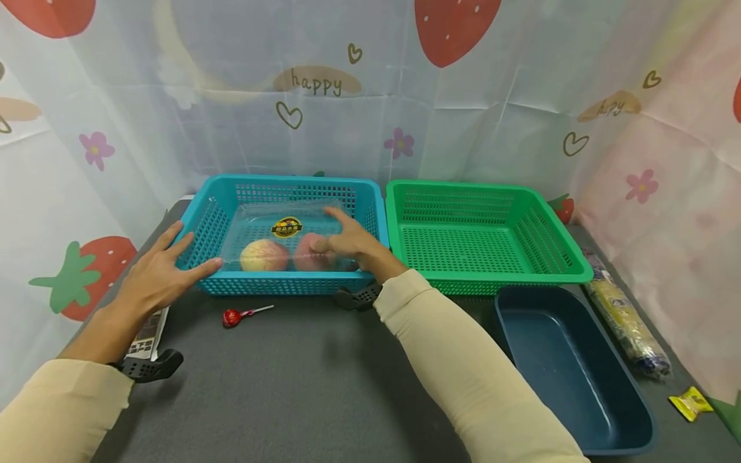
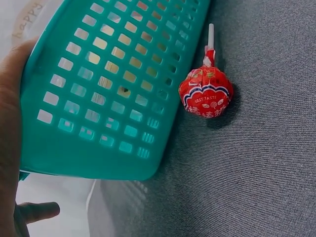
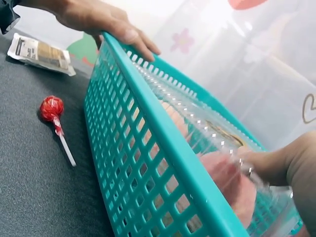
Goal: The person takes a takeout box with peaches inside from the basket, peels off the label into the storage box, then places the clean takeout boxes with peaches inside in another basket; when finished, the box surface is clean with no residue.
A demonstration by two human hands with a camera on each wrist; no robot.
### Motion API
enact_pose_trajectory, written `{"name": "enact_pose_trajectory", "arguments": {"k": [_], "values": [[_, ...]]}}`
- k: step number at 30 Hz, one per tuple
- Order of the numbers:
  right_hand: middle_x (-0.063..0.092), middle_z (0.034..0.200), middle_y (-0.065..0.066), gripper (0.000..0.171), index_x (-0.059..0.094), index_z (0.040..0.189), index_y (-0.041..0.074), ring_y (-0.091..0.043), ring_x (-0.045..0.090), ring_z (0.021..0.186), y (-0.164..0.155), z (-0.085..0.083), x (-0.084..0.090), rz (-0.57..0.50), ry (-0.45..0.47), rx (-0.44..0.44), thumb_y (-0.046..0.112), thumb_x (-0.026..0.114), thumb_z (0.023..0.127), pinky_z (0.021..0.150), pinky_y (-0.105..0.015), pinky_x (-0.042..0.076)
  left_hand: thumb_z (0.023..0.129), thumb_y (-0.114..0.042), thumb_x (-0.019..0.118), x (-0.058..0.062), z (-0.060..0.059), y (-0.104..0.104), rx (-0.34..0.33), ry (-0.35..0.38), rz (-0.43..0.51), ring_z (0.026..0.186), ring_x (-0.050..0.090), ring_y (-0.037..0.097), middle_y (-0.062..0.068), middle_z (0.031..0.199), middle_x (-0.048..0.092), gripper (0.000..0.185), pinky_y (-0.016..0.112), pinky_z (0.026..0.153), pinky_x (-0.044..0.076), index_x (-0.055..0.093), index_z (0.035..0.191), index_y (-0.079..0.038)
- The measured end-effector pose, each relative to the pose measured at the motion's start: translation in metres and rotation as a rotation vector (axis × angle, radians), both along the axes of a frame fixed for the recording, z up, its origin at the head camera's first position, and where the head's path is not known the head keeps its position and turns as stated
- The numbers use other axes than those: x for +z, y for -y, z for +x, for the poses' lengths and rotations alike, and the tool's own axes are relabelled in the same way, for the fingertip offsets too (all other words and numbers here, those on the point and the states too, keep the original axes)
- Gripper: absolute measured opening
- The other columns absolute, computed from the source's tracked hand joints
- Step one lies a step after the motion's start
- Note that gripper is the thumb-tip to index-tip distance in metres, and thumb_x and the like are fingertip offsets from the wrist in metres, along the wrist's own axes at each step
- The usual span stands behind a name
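Note:
A clear plastic box [image 1: 315, 209] with a round label lies in the blue basket [image 1: 289, 284]. Two peaches [image 1: 264, 255] show through its lid. My right hand [image 1: 353, 243] reaches over the basket's front rim and rests on the right end of the box, thumb and index finger stretched over the lid; its other fingers are hidden. With fingers spread, my left hand [image 1: 155, 278] touches the basket's left front corner, fingertips over the rim. Just before the basket, a red lollipop [image 2: 206, 93] lies on the grey cloth.
A green basket [image 1: 489, 278] stands against the blue one's right side. In front of it sits a dark blue tub [image 1: 570, 386]. A long wrapped packet [image 1: 628, 315] and a small yellow packet [image 1: 691, 404] lie at the far right. Another packet [image 3: 42, 53] lies by my left wrist.

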State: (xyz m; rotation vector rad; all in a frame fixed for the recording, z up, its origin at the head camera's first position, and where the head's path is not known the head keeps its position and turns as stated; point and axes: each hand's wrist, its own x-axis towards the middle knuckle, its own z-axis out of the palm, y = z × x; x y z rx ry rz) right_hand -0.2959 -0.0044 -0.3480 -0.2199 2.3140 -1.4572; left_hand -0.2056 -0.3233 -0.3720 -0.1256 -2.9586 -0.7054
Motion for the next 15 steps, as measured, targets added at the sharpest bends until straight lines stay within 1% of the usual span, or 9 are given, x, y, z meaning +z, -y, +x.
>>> {"name": "enact_pose_trajectory", "arguments": {"k": [3,6,11,15], "values": [[0.025,0.155,-0.003,0.073,0.035,0.148,0.037,-0.038,0.04,0.128,0.0002,0.0011,0.0017,-0.059,0.004,-0.011,0.016,0.071,0.089,0.082,-0.065,0.045,0.092,-0.059,0.049,0.0006,-0.0009,-0.0001,0.002,0.001,-0.004,0.134,0.016,0.056,0.022,0.158,0.0,0.091,0.076,0.094,0.019,0.018,0.151,0.003],[0.026,0.154,-0.003,0.069,0.037,0.147,0.036,-0.037,0.042,0.127,-0.0002,0.0022,0.0035,-0.09,-0.006,-0.011,0.015,0.069,0.09,0.078,-0.064,0.047,0.092,-0.06,0.049,0.001,-0.0014,-0.0005,0.004,0.002,-0.007,0.134,0.016,0.056,0.022,0.158,0.001,0.092,0.076,0.095,0.019,0.018,0.151,0.003],[0.031,0.151,-0.003,0.067,0.043,0.144,0.036,-0.034,0.047,0.121,-0.0035,0.0042,0.0059,-0.144,-0.027,-0.044,0.009,0.069,0.088,0.073,-0.059,0.05,0.091,-0.06,0.05,0.0007,-0.0007,-0.0005,0.01,0.0,-0.006,0.133,0.017,0.057,0.022,0.158,0.002,0.092,0.076,0.094,0.02,0.019,0.151,0.003],[0.036,0.147,-0.005,0.066,0.047,0.141,0.034,-0.031,0.051,0.116,-0.0068,0.0059,0.0103,-0.207,-0.032,-0.074,0.004,0.07,0.086,0.073,-0.059,0.05,0.092,-0.059,0.05,0.0007,0.0002,0.0002,0.007,-0.005,-0.007,0.133,0.018,0.057,0.022,0.158,0.002,0.091,0.076,0.094,0.02,0.02,0.151,0.003]]}}
